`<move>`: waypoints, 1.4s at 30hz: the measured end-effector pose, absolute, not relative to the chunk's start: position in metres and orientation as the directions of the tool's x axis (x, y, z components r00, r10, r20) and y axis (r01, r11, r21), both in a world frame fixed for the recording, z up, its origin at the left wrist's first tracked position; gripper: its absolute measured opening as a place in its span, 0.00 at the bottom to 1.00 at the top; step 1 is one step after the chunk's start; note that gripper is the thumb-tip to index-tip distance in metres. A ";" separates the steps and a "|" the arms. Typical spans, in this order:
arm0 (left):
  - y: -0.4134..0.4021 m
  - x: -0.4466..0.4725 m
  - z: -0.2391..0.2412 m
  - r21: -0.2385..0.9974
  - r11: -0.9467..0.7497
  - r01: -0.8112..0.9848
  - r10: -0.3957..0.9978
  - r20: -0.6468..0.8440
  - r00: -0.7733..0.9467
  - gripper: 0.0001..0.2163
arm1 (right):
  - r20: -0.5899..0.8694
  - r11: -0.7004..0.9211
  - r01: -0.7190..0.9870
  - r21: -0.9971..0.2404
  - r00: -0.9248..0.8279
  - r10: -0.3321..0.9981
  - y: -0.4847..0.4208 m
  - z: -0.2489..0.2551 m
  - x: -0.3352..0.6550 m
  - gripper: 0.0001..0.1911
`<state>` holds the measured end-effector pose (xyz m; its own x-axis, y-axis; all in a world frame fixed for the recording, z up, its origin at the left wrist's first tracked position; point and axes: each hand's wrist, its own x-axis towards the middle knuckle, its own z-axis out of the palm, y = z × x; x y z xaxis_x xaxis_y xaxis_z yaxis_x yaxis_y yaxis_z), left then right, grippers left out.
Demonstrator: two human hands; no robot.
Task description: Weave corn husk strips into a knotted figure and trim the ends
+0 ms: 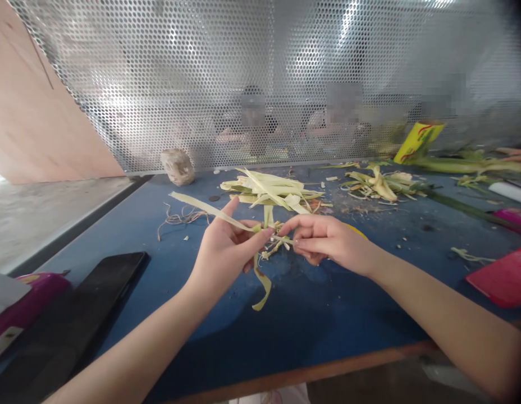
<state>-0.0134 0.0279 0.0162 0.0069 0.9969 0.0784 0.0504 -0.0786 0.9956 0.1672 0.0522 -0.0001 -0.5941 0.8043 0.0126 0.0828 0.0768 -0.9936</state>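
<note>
Pale green leaf strips (263,283) cross between my two hands above the blue table. My left hand (227,241) pinches them where they meet, thumb pressed over the crossing; one strip runs up to the left and another hangs down with a curled end. On the right, the fingers of my right hand (323,238) are closed on the thin end of a strip. Just behind lies a heap of flat, pale leaf strips (273,188). Small stringy scraps (271,249) sit on the table beneath my fingers.
A black phone (113,280) and a purple object (28,297) lie at left. Thin cords (180,216) and a whitish lump (177,166) stand behind. More leaf scraps (382,185), a yellow packet (420,140) and a red object (502,278) are at right. A perforated metal screen (180,73) closes the back.
</note>
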 end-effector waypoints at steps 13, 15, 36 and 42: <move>0.027 -0.015 0.012 0.999 -0.029 -0.026 0.970 0.034 0.242 0.49 | 0.074 0.135 0.045 -0.990 -0.641 0.764 0.046 -0.009 0.155 0.22; 0.027 -0.016 0.011 0.998 -0.055 -0.021 0.972 0.058 0.227 0.50 | 0.074 0.070 -0.032 -0.997 -0.661 0.747 0.047 -0.009 0.153 0.23; 0.030 -0.020 0.010 0.964 -0.196 0.180 0.966 0.158 0.206 0.23 | 0.054 -0.020 -0.110 -0.994 -0.636 0.770 0.047 -0.017 0.149 0.08; 0.034 -0.020 0.012 0.974 -0.161 0.159 0.977 0.136 0.162 0.31 | 0.084 -0.005 -0.148 -0.989 -0.587 0.805 0.051 -0.021 0.148 0.08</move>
